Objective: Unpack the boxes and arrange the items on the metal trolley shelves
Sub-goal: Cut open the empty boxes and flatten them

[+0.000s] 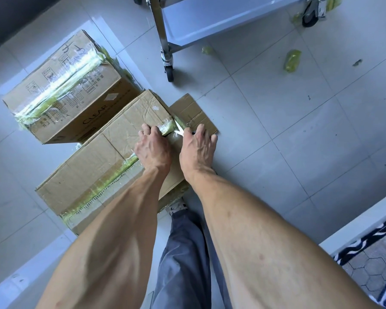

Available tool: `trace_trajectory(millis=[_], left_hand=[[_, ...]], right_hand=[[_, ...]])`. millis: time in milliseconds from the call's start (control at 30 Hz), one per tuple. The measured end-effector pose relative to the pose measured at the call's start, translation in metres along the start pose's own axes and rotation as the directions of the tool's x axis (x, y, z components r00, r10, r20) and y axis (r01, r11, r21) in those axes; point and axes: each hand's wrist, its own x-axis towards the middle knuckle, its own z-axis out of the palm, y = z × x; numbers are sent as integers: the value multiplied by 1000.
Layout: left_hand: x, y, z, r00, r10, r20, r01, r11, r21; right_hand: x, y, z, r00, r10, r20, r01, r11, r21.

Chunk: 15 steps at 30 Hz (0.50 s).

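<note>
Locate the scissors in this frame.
Head view, centre: the scissors are in the right hand, at the near box's taped far end, beside the left hand.

You have two taped cardboard boxes [103, 166] [62, 90] on the floor and one flat cardboard sheet [193, 112]. One metal trolley [210, 16] stands beyond, with three tape scraps [292, 60] [207, 50] [296, 17] lying near it.

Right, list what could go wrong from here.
1. The right hand seems to hold a blade at the tape, pointed toward the left hand close beside it; a slip could cut the fingers.
2. A deep cut could damage whatever is inside the box.
3. Tape scraps on the floor by the trolley could trip a foot or snag a wheel.
</note>
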Motion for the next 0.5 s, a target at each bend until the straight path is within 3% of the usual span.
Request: trace_trajectory(millis=[200, 400, 500], left_hand=[[4, -2, 3, 999, -42, -26, 40, 997, -59], [-6, -5, 6, 999, -25, -25, 24, 998, -61], [-9, -8, 4, 999, -15, -32, 14, 998, -59]], right_hand=[[-6, 2, -1, 992, -65, 108, 59, 997, 54], [-5, 6, 6, 998, -21, -54, 20, 1000, -13], [1, 2, 3, 998, -40, -45, 40, 999, -6]])
